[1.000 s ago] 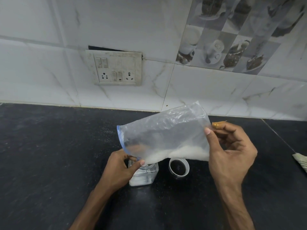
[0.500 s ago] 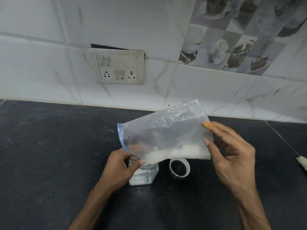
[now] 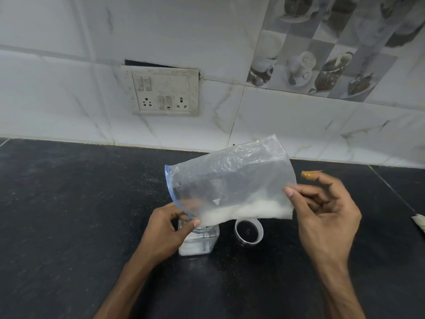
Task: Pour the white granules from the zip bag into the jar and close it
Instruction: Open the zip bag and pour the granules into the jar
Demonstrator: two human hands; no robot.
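A clear zip bag [image 3: 230, 180] with a blue zip edge lies tilted on its side above the counter, its open mouth pointing down-left. White granules [image 3: 248, 210] lie along its lower edge. My left hand [image 3: 165, 231] pinches the mouth corner right over the open top of a small clear square jar [image 3: 200, 242], which holds some white granules at the bottom. My right hand [image 3: 326, 217] grips the bag's closed bottom end, raised slightly higher. The jar's round lid [image 3: 248, 231] lies on the counter just right of the jar.
The black stone counter [image 3: 69, 215] runs to a white tiled wall with a switch and socket plate [image 3: 163, 90]. A pale object [image 3: 419, 223] pokes in at the right edge. Scattered white specks lie on the counter left of the bag.
My right hand shifted its grip on the bag's bottom end, index finger now lifted off. The granules have slid a little toward the mouth. Left hand and jar stayed put.
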